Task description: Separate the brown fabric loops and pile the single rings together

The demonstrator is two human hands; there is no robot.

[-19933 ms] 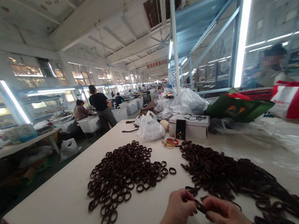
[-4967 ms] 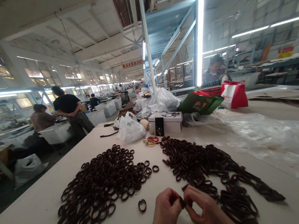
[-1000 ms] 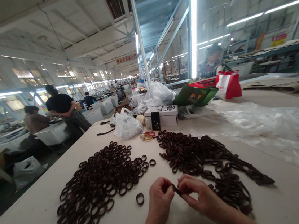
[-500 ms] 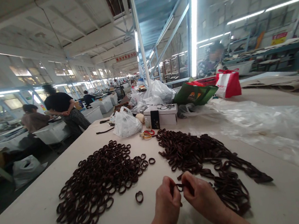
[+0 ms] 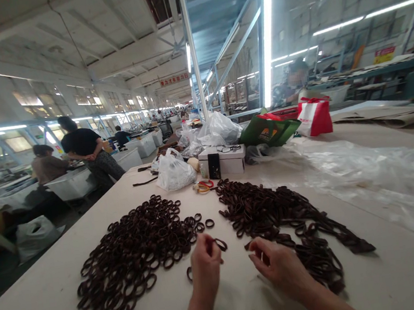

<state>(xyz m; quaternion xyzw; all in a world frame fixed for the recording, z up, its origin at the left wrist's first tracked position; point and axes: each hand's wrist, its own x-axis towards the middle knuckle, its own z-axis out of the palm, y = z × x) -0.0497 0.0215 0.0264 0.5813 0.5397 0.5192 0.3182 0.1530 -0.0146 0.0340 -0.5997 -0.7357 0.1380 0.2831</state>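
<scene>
My left hand (image 5: 205,267) is closed in a pinch on a dark brown loop (image 5: 220,244), held just above the white table (image 5: 52,305). To its left spreads a pile of round brown loops (image 5: 139,254), and a single loop (image 5: 189,274) lies half hidden behind the hand. My right hand (image 5: 277,266) is curled with thumb and fingertips together beside the heap of flattened brown bands (image 5: 283,218). I cannot make out what, if anything, sits between those fingers.
At the far end of the table stand a white box (image 5: 226,160) with glasses on it, scissors (image 5: 203,186), a white plastic bag (image 5: 174,173), green and red bags (image 5: 313,116) and clear plastic sheeting (image 5: 375,169). People stand at benches on the left (image 5: 88,152).
My hands have parted. The left hand has moved left toward the round-loop pile with the loop pinched in it; the right hand stays by the band heap.
</scene>
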